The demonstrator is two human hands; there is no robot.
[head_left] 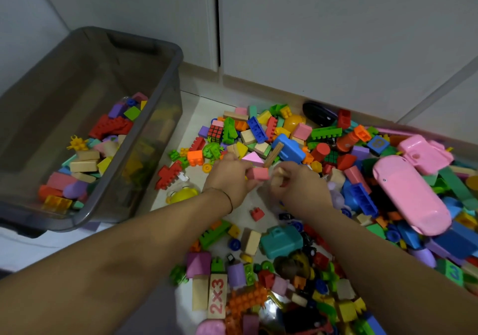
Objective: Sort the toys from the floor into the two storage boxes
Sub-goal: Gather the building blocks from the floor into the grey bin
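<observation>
One grey storage box (165,81), partly filled, stood left of the floor's toy pile (320,151) and one pink toy car (411,195); left hand (230,176) pinched one pink block (260,173), right hand (300,184) clenched a wooden block (279,172).

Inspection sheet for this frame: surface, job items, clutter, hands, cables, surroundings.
Surface: pale floor, largely covered by toys.
Job's things: toy pile on the floor; grey storage box at left, partly filled with blocks; second box not in view.
Clutter: black rounded object by the wall, unclear what.
Grippers: left hand pinches pink block; right hand holds wooden piece.
Cables: nothing seen.
Surroundings: white cabinet doors behind.
</observation>
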